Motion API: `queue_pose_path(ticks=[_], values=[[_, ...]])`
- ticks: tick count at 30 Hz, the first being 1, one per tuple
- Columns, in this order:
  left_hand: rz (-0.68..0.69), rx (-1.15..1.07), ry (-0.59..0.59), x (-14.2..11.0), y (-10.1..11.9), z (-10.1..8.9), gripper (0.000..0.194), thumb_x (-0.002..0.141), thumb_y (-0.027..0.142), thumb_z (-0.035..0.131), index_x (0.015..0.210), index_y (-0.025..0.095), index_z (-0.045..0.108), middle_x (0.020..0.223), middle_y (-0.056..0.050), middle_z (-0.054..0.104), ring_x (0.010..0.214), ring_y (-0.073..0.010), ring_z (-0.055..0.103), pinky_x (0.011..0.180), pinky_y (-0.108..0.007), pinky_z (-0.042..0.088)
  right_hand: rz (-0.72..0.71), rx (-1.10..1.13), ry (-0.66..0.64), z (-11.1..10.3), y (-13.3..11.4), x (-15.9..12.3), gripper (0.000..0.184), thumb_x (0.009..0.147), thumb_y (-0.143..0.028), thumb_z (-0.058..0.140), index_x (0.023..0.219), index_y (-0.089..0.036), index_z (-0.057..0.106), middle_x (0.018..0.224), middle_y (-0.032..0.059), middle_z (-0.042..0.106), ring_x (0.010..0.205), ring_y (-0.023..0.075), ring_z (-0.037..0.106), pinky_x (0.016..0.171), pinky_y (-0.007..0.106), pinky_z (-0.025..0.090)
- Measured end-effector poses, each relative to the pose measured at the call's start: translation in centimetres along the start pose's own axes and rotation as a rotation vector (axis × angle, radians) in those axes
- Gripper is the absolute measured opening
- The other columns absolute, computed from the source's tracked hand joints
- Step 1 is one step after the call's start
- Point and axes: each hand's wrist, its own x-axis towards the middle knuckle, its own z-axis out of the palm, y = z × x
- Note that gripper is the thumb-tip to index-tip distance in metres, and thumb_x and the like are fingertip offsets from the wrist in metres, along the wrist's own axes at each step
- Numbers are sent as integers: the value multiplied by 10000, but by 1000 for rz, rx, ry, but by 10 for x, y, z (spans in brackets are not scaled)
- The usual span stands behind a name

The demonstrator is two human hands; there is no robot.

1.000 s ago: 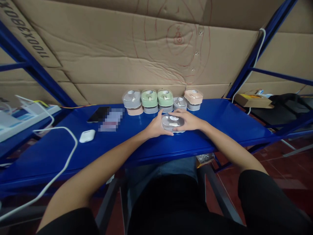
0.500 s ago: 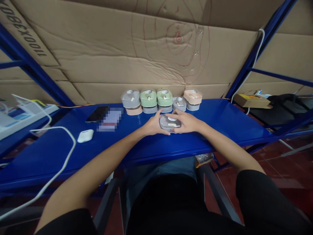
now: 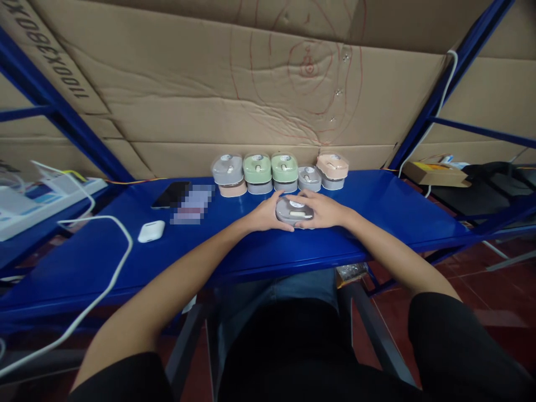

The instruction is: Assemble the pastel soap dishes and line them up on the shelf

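Between my hands is a grey oval box (image 3: 288, 207) with a clear lid, a round sticker and a pale bar on top. My left hand (image 3: 267, 214) wraps its left side, thumb and fingers spread along the edge. From the right, my right hand (image 3: 325, 208) grips the same box, with fingers over the far edge of the lid. Just behind stand similar boxes, mostly stacked in pairs: a grey one (image 3: 227, 169) on a peach one, two green ones (image 3: 257, 168) on grey ones, a single grey box (image 3: 309, 178), and a peach one (image 3: 333, 166) on grey.
On the blue table (image 3: 251, 251) lie a dark phone (image 3: 171, 194), a blurred-out flat item (image 3: 192, 204) and a white earbud case (image 3: 151, 231). A white cable (image 3: 121, 262) loops at left. Cardboard (image 3: 188, 84) walls the back; an open carton (image 3: 438, 174) sits at right.
The whole view has shifted slightly, so everything appears a little farther right. Both hands keep their hold on the grey box.
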Motion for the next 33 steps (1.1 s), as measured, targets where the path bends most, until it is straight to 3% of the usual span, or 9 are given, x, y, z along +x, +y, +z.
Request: queue_pose_path(ticks=[4,7,13,20,26,29,33], values=[[50,38,-52,-3,3,-7,1425,650,634,1091,1824,193,414,1766,-273,627,1676,-526,571,1393,-692,436,17,1,11,-5,3,-16,1004,991,-750,802,1832,-265,546,1399,172,705,1236,398,730,1134,622,641],[43,50,-72,-5,4,-10,1354,721,669,1036,1821,190,408,1702,-246,691,1651,-493,605,1401,-666,430,94,-32,18,-13,6,-47,1049,978,-801,799,1837,-256,542,1380,185,696,1223,423,741,1119,648,643],[41,76,-67,-6,4,-11,1225,798,701,967,1791,216,440,1711,-223,684,1631,-482,616,1367,-645,466,360,-137,77,-46,22,-129,1020,960,-811,784,1817,-301,572,1267,158,703,1076,407,773,1003,627,680],[44,89,-76,-5,-1,-11,1200,803,729,952,1785,237,468,1735,-214,665,1649,-492,594,1358,-641,472,740,-272,265,-61,64,-175,958,903,-756,820,1710,-264,666,1416,205,746,1282,474,765,1192,639,619],[42,96,-85,-6,2,-12,1180,821,746,936,1775,226,476,1740,-209,660,1663,-485,583,1377,-622,466,993,-297,394,-72,128,-155,834,1035,-680,746,1619,-91,668,1505,369,671,1510,548,621,1292,623,477],[27,119,-99,-6,5,-12,1203,822,763,915,1779,196,458,1756,-228,638,1671,-495,571,1386,-629,458,1140,-231,437,-81,154,-123,686,1111,-598,578,1558,-86,671,1570,369,630,1531,534,601,1328,659,429],[19,136,-108,-7,7,-13,1208,829,776,901,1778,174,457,1769,-244,619,1685,-497,559,1397,-628,451,1192,-167,491,-78,178,-79,644,1125,-563,510,1546,-97,651,1558,319,656,1527,463,608,1312,599,485]])
